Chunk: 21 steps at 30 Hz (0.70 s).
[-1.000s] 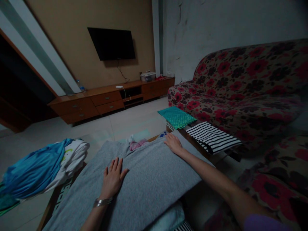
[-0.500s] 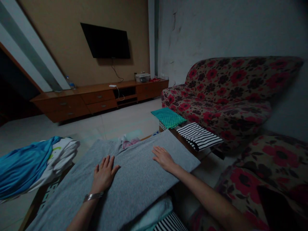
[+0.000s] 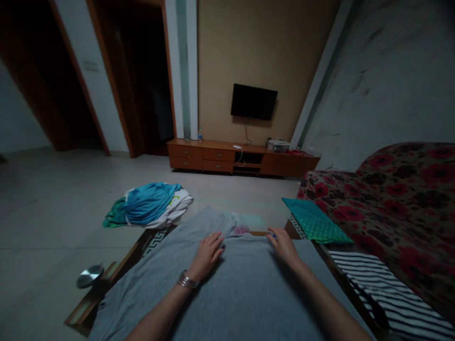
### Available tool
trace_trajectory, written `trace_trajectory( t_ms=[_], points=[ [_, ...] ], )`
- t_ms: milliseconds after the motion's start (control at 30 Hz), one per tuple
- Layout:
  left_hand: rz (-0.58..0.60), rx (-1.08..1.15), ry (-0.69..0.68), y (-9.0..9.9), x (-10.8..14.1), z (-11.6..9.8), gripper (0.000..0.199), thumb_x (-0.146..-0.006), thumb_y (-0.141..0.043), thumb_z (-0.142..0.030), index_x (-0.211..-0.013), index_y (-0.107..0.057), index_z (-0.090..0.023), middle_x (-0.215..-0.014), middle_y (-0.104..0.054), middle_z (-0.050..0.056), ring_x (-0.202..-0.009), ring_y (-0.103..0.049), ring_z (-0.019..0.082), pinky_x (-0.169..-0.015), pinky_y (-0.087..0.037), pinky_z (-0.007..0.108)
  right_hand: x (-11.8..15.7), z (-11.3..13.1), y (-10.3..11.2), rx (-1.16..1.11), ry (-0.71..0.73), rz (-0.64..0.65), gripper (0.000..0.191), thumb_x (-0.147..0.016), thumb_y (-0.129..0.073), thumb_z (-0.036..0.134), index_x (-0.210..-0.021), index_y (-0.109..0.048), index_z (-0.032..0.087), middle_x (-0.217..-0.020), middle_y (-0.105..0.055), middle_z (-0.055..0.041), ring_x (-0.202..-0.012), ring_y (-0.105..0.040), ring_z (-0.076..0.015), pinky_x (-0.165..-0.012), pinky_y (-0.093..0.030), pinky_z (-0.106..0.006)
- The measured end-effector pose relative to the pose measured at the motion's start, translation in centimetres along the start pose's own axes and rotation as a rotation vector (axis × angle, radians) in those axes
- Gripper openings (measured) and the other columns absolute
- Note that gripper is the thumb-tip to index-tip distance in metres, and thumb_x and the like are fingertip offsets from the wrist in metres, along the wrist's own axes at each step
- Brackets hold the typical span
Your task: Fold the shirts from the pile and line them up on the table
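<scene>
A grey T-shirt lies spread over a low table with a glass top and wooden frame. My left hand, with a silver bracelet at the wrist, is over the shirt's left-middle part, fingers extended and nothing held. Near the shirt's far edge is my right hand, fingers apart and slightly bent, also holding nothing. Whether its fingertips touch the cloth I cannot tell. A small pink item shows just beyond the shirt.
Blue, white and green clothes are heaped at the table's far left corner. To the right lie a folded green cloth and a striped black-and-white garment. A flowered sofa stands at right; a TV cabinet is along the far wall.
My view has swung left, bringing doorways and the whole clothes heap into sight. My right hand has shifted to the shirt's far edge; both hands stay open.
</scene>
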<state>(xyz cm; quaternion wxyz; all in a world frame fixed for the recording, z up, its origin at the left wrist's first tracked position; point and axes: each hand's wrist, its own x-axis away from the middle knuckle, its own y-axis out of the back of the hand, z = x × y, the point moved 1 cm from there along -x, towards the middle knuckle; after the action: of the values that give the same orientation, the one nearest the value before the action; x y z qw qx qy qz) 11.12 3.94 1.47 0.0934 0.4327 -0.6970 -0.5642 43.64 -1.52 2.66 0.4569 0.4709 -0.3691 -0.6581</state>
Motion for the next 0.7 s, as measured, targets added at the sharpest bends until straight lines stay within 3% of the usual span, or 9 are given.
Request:
trace_trajectory(
  t_ms=[100, 167, 300, 400, 467, 600, 700],
  points=[
    [-0.077, 0.192, 0.069, 0.4, 0.4, 0.6, 0.037, -0.097, -0.034, -0.034, -0.111, -0.065, -0.019, -0.118, -0.064, 0.008, -0.110, -0.055, 0.018, -0.101, -0.039, 0.036, -9.0, 8.4, -3.0, -0.019, 0.035, 0.217, 0.038, -0.087, -0.053, 0.029, -0.123, -0.060, 0.020, -0.128, -0.059, -0.0094, -0.121, -0.052, -0.0204, -0.104, -0.037, -0.030],
    [-0.080, 0.267, 0.114, 0.4, 0.4, 1.0, 0.034, -0.096, -0.036, -0.032, -0.100, -0.067, -0.019, -0.101, -0.068, 0.008, -0.097, -0.058, 0.018, -0.094, -0.043, 0.035, -13.6, 13.1, -5.6, -0.015, 0.028, 0.300, 0.042, -0.084, -0.060, 0.033, -0.124, -0.060, 0.018, -0.128, -0.060, -0.0096, -0.120, -0.053, -0.0199, -0.102, -0.038, -0.027],
    [-0.046, 0.330, 0.164, 0.1, 0.1, 1.9, 0.026, -0.092, -0.043, -0.027, -0.092, -0.068, -0.019, -0.093, -0.067, 0.007, -0.093, -0.056, 0.019, -0.090, -0.042, 0.035, -18.7, 19.2, -11.0, 0.026, -0.079, 0.375, 0.058, -0.074, -0.069, 0.048, -0.119, -0.062, 0.013, -0.125, -0.059, -0.0194, -0.118, -0.055, -0.0285, -0.094, -0.046, -0.036],
    [-0.016, 0.340, 0.172, -0.1, -0.1, 2.3, 0.022, -0.090, -0.046, -0.024, -0.096, -0.067, -0.020, -0.097, -0.066, 0.005, -0.096, -0.054, 0.019, -0.090, -0.040, 0.034, -20.1, 21.0, -13.2, 0.060, -0.165, 0.423, 0.060, -0.067, -0.075, 0.046, -0.115, -0.064, 0.012, -0.124, -0.058, -0.0226, -0.115, -0.056, -0.0332, -0.087, -0.049, -0.041],
    [0.003, 0.323, 0.168, -0.1, 0.0, 2.4, 0.020, -0.089, -0.048, -0.023, -0.097, -0.066, -0.021, -0.099, -0.064, 0.004, -0.098, -0.053, 0.019, -0.091, -0.039, 0.033, -20.5, 21.3, -13.5, 0.045, -0.162, 0.471, 0.051, -0.065, -0.078, 0.040, -0.108, -0.068, 0.013, -0.114, -0.065, -0.0186, -0.104, -0.063, -0.0306, -0.081, -0.050, -0.036],
    [0.041, 0.273, 0.169, 0.1, 0.3, 2.2, 0.021, -0.088, -0.050, -0.023, -0.100, -0.066, -0.021, -0.103, -0.063, 0.005, -0.100, -0.052, 0.019, -0.091, -0.039, 0.034, -20.5, 21.3, -12.4, -0.051, -0.041, 0.509, 0.030, -0.065, -0.076, 0.028, -0.090, -0.073, 0.012, -0.092, -0.071, -0.0097, -0.084, -0.067, -0.0225, -0.067, -0.048, -0.024],
    [0.116, 0.238, 0.124, 0.6, 1.1, 2.1, 0.023, -0.088, -0.052, -0.026, -0.106, -0.065, -0.022, -0.111, -0.062, 0.005, -0.106, -0.052, 0.020, -0.093, -0.039, 0.035, -19.8, 21.6, -10.6, -0.152, 0.074, 0.446, 0.024, -0.071, -0.070, 0.027, -0.092, -0.073, 0.014, -0.089, -0.071, -0.0039, -0.083, -0.065, -0.0188, -0.065, -0.044, -0.020]
  ],
)
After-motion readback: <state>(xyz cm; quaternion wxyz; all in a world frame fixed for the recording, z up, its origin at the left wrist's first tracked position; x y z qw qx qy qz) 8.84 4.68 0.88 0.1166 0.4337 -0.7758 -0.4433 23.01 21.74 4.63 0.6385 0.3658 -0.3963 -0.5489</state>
